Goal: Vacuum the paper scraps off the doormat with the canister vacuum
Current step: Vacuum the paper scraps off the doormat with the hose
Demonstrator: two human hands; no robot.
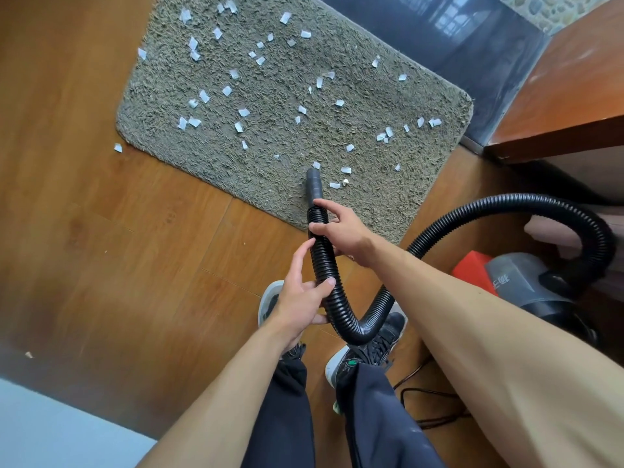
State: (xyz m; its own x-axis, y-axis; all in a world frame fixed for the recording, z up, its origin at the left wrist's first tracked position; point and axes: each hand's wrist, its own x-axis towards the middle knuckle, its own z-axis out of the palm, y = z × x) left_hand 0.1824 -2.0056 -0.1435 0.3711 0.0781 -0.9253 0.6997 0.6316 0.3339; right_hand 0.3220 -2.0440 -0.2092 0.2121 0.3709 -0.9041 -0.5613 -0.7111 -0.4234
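A grey shaggy doormat (270, 136) lies on the wooden floor, strewn with several white paper scraps (204, 96). A black ribbed vacuum hose (472, 214) loops from the canister vacuum (526, 285) at the right to its nozzle (313, 184), whose tip rests on the mat's near part beside a scrap (316, 165). My right hand (341, 231) grips the hose just behind the nozzle. My left hand (300, 295) holds the hose lower down, fingers wrapped around it.
One scrap (118, 147) lies on the bare floor left of the mat. A wooden furniture edge (560, 106) overhangs at the right. A black power cord (429, 400) trails on the floor by my shoes (364, 352). A dark threshold (472, 45) borders the mat's far side.
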